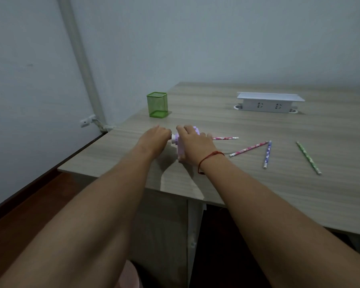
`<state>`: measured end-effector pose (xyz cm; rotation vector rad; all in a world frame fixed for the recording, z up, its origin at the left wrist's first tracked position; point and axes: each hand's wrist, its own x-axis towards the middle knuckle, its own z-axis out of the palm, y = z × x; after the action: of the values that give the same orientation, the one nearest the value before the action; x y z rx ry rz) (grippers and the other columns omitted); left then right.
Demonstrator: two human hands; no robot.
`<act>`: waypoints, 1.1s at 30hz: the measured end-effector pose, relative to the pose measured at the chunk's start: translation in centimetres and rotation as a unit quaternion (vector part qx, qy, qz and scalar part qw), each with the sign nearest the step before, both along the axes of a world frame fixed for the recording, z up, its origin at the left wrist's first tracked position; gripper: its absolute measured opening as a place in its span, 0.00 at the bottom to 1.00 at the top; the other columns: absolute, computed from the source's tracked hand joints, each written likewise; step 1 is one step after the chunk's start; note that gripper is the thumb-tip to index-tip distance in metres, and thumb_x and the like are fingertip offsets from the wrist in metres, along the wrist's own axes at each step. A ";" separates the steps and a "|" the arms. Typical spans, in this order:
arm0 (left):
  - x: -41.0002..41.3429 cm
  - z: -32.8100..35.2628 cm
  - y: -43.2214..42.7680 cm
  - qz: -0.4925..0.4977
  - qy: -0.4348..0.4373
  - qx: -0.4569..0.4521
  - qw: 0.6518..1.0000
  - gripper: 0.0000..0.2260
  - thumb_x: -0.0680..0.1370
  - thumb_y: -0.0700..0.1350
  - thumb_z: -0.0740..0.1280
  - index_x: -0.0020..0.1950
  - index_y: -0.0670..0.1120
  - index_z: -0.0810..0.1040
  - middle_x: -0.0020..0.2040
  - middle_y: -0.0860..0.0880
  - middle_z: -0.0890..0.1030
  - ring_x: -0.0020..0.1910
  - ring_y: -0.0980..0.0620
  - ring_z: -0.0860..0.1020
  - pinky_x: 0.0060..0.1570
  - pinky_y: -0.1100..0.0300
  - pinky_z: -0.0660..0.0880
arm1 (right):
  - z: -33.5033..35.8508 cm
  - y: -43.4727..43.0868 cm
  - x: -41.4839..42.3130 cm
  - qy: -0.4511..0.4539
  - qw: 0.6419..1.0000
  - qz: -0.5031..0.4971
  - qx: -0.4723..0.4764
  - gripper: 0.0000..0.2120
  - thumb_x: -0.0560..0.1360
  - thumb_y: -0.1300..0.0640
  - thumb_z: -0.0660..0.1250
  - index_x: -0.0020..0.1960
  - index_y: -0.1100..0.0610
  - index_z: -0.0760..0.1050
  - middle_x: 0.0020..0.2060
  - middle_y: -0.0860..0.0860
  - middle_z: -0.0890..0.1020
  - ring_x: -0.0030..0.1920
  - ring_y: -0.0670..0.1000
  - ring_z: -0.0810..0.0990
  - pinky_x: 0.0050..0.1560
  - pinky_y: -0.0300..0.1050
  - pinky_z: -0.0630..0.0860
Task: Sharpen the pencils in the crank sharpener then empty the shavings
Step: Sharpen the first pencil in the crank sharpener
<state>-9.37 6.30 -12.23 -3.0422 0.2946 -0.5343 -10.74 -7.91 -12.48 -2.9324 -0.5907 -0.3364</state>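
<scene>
The person is at the cranking step. The lilac plastic crank sharpener stands on the pale wood-grain counter near its front left corner. A pink patterned pencil sticks out of the sharpener's right side, lying roughly level above the counter.

To do this well, I'd press the body firmly down with the right hand so it cannot skid or tip. The left hand should turn the handle in even circles and stop once the resistance drops. The pencil wants to stay straight in its hole. If the body twists, the lead will likely snap.

The right hand's fingers are curled over the top of the sharpener, clasping it from above, with the palm covering most of it. The left hand's fingers are bent down at the crank end, where a white hub shows just beside the knuckles. The back of the hand hides the handle, so I cannot tell whether they are closed on it or only resting there.

To the right lie three loose pencils. A second pink patterned pencil and a purple patterned pencil nearly meet at their far ends. A green patterned pencil lies well apart from them. They look yet to be sharpened, and the shavings are not yet emptied, so the task seems early on.
</scene>
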 end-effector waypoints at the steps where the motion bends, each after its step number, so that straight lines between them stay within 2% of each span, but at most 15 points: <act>1: 0.1 0.2 0.0 -0.003 -0.012 -0.001 1.000 0.10 0.77 0.32 0.60 0.54 0.41 0.76 0.55 0.42 0.79 0.57 0.42 0.75 0.62 0.53 0.67 | 0.1 0.0 -0.1 -0.004 1.000 -0.001 -0.004 0.38 0.70 0.52 0.74 0.73 0.52 0.58 0.70 0.52 0.66 0.62 0.63 0.74 0.65 0.65 0.67; 3: 0.1 0.5 0.1 -0.021 -0.048 -0.005 0.999 0.12 0.77 0.31 0.59 0.56 0.41 0.76 0.56 0.42 0.79 0.58 0.43 0.75 0.66 0.55 0.63 | 0.3 0.1 -0.2 -0.020 1.000 -0.006 -0.021 0.36 0.69 0.52 0.74 0.71 0.52 0.59 0.67 0.53 0.68 0.59 0.62 0.76 0.60 0.60 0.71; 5: -0.3 0.9 0.2 -0.040 -0.086 -0.013 0.995 0.15 0.77 0.30 0.57 0.59 0.41 0.76 0.57 0.42 0.78 0.58 0.43 0.74 0.63 0.56 0.65 | 0.5 0.2 -0.4 -0.030 0.999 -0.015 -0.035 0.35 0.70 0.52 0.73 0.71 0.53 0.60 0.66 0.54 0.68 0.58 0.61 0.77 0.57 0.56 0.73; 7: -1.0 1.5 0.2 -0.053 -0.110 -0.022 0.992 0.16 0.77 0.30 0.56 0.61 0.40 0.75 0.57 0.41 0.77 0.58 0.43 0.74 0.59 0.55 0.67 | 0.7 0.3 -0.7 -0.031 0.998 -0.019 -0.042 0.33 0.71 0.52 0.72 0.71 0.54 0.60 0.66 0.54 0.68 0.59 0.61 0.77 0.56 0.56 0.73; 11: -2.5 1.9 0.4 -0.078 -0.119 -0.022 0.990 0.15 0.76 0.29 0.57 0.59 0.38 0.76 0.56 0.38 0.78 0.58 0.40 0.75 0.66 0.52 0.65 | 1.1 0.4 -0.9 -0.014 0.999 -0.024 -0.035 0.31 0.74 0.53 0.70 0.72 0.55 0.60 0.68 0.54 0.67 0.64 0.60 0.73 0.58 0.56 0.72; 16: -4.6 0.9 0.2 -0.082 -0.110 -0.034 0.990 0.14 0.75 0.27 0.59 0.57 0.38 0.77 0.55 0.39 0.79 0.58 0.41 0.76 0.70 0.50 0.62 | 0.8 0.8 -0.5 -0.013 0.999 -0.031 -0.013 0.25 0.75 0.53 0.67 0.70 0.54 0.63 0.67 0.54 0.68 0.69 0.58 0.69 0.59 0.57 0.72; 19: -5.7 0.0 0.0 -0.082 -0.102 -0.047 0.990 0.14 0.75 0.28 0.59 0.56 0.39 0.77 0.53 0.40 0.79 0.55 0.43 0.76 0.71 0.51 0.61 | 0.5 1.2 -0.1 -0.002 0.999 -0.038 -0.014 0.29 0.71 0.52 0.71 0.69 0.54 0.63 0.67 0.53 0.68 0.68 0.58 0.70 0.61 0.58 0.72; 23: -6.2 -0.3 -0.4 -0.080 -0.093 -0.062 0.991 0.12 0.77 0.29 0.59 0.56 0.39 0.76 0.53 0.41 0.80 0.54 0.45 0.77 0.72 0.52 0.61 | 0.2 1.5 0.4 0.001 0.999 -0.046 -0.002 0.30 0.71 0.54 0.71 0.69 0.53 0.63 0.67 0.53 0.68 0.65 0.60 0.73 0.62 0.60 0.70; 27: -5.7 -0.2 -0.1 -0.068 -0.068 -0.053 0.994 0.10 0.79 0.32 0.58 0.55 0.39 0.76 0.53 0.40 0.80 0.55 0.43 0.77 0.72 0.53 0.61 | 0.1 1.5 0.8 0.016 0.998 -0.056 -0.014 0.34 0.70 0.54 0.72 0.71 0.52 0.60 0.69 0.53 0.66 0.64 0.62 0.73 0.64 0.60 0.67; 33: -6.2 -1.7 -0.2 -0.060 -0.045 -0.065 0.995 0.10 0.80 0.35 0.59 0.58 0.39 0.75 0.57 0.41 0.79 0.59 0.43 0.76 0.72 0.55 0.59 | -0.1 1.6 1.1 0.007 0.999 -0.052 -0.012 0.32 0.69 0.55 0.73 0.69 0.52 0.62 0.69 0.54 0.66 0.63 0.63 0.74 0.63 0.61 0.69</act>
<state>-15.53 6.11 -13.95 -3.1283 0.4576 -0.7234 -9.65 -6.33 -12.58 -2.9925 -0.4439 -0.3210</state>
